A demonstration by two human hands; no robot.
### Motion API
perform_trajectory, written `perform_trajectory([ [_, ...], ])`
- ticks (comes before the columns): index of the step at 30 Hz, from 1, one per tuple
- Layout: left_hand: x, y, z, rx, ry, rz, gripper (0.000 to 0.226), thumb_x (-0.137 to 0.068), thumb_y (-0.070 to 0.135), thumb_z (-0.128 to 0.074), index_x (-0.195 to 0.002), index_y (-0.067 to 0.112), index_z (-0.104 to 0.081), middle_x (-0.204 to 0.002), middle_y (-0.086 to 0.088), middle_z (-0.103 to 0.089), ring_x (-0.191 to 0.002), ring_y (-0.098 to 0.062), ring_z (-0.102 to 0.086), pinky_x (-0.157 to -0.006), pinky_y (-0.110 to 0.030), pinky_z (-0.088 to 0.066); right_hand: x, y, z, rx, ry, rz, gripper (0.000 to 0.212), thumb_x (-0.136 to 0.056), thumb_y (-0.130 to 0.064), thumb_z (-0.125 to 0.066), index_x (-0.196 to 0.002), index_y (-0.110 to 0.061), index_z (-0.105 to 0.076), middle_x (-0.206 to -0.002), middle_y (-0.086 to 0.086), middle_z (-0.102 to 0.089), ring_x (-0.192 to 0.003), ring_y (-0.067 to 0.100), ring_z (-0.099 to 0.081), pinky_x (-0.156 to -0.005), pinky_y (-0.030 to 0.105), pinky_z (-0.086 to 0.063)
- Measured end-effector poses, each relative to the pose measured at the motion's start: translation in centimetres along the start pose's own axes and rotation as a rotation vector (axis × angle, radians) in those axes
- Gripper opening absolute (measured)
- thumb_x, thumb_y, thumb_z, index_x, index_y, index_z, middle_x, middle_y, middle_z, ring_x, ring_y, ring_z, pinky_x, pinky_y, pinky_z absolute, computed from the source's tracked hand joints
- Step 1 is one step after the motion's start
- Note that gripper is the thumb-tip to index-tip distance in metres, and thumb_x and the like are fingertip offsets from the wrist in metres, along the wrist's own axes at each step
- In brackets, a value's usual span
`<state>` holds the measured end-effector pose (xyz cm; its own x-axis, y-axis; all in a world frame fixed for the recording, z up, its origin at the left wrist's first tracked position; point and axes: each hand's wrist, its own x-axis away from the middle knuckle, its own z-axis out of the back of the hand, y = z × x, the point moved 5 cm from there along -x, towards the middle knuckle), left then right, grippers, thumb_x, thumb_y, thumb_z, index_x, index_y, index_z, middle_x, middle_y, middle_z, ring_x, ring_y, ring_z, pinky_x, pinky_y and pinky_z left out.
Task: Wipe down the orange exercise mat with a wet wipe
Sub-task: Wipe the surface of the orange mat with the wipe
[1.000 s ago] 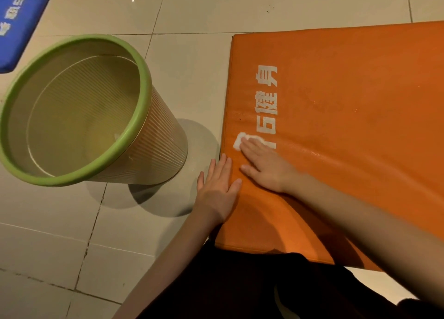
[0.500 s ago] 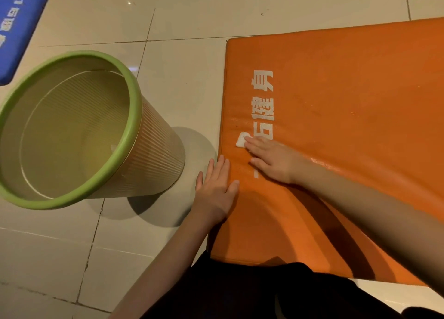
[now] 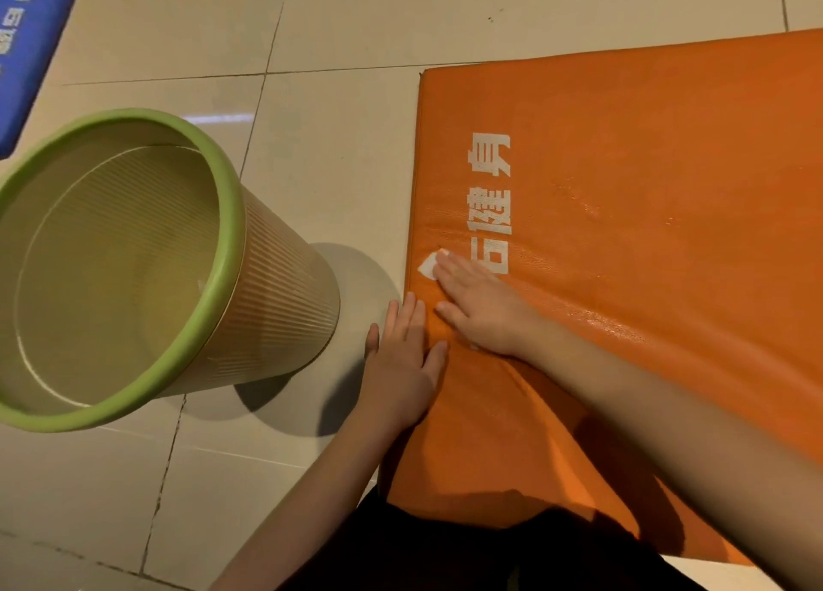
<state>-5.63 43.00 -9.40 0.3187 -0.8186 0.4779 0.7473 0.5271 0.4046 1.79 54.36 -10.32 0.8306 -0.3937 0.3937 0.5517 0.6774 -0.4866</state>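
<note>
The orange exercise mat (image 3: pixel 645 198) with white printed characters lies on the tiled floor and fills the right side of the view. My right hand (image 3: pixel 478 305) lies flat on the mat near its left edge, fingers straight, pressing a small white wet wipe (image 3: pixel 428 267) whose corner sticks out past the fingertips. My left hand (image 3: pixel 401 359) rests flat with straight fingers on the floor and the mat's left edge, just below the right hand. Wet streaks shine on the mat to the right of my right forearm.
A beige ribbed waste bin with a green rim (image 3: pixel 222 216) stands on the floor left of the mat, close to my left hand. A blue mat (image 3: pixel 22 47) lies at the far left corner. Dark clothing (image 3: pixel 445 555) fills the bottom middle.
My right hand has slid the wipe left toward the mat's left edge. The left hand stays in place. The view has shifted slightly.
</note>
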Motion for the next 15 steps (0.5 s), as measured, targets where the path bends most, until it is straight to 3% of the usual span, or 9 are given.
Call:
perform_trajectory([
  [3,0.2,0.0,0.1,0.026,0.008,0.010,0.063,-0.104,0.042,-0.031,-0.157,0.021,-0.004,-0.165,0.004,0.001,-0.150,-0.011,0.010,-0.122,-0.039,0.008,0.4,0.1,-0.4,0.005,-0.040,0.125,0.061,-0.105,-0.039,-0.027,-0.156,-0.016,-0.002,-0.164,0.000,0.005,-0.150,0.013,0.006,-0.122,0.030,0.003],
  [7,0.1,-0.1,0.1,0.004,0.001,0.013,0.063,-0.104,0.043,-0.030,-0.157,0.021,-0.003,-0.165,0.006,0.003,-0.149,-0.009,0.012,-0.121,-0.037,0.010,-1.9,2.2,1.3,0.172,0.035,0.050,0.060,-0.105,-0.043,-0.020,-0.156,-0.015,-0.003,-0.164,0.001,0.005,-0.150,0.014,0.007,-0.120,0.031,0.008],
  [10,0.1,-0.3,-0.3,0.024,-0.031,0.019,0.064,-0.104,0.044,-0.029,-0.157,0.023,0.001,-0.164,0.009,0.008,-0.147,-0.005,0.016,-0.122,-0.037,0.007,-1.2,0.5,0.2,0.016,0.049,0.056,0.061,-0.105,-0.041,-0.022,-0.156,-0.015,-0.001,-0.163,0.000,0.008,-0.149,0.012,0.010,-0.117,0.026,0.013],
  [13,0.1,-0.4,-0.4,0.066,-0.043,0.026,0.065,-0.104,0.045,-0.030,-0.157,0.025,0.002,-0.163,0.013,0.010,-0.145,0.000,0.018,-0.115,-0.029,0.007,0.4,0.5,-0.6,0.038,0.005,0.166,0.061,-0.105,-0.040,-0.026,-0.157,-0.015,-0.005,-0.164,-0.001,0.004,-0.150,0.012,0.006,-0.116,0.024,0.011],
  [15,0.1,-0.5,-0.5,0.064,-0.045,0.028,0.066,-0.103,0.045,-0.030,-0.157,0.024,0.001,-0.163,0.013,0.010,-0.146,0.000,0.018,-0.111,-0.025,0.009,-0.2,2.1,0.1,0.135,-0.003,0.128,0.060,-0.105,-0.041,-0.024,-0.157,-0.016,-0.006,-0.164,-0.001,0.002,-0.150,0.013,0.004,-0.116,0.025,0.010],
])
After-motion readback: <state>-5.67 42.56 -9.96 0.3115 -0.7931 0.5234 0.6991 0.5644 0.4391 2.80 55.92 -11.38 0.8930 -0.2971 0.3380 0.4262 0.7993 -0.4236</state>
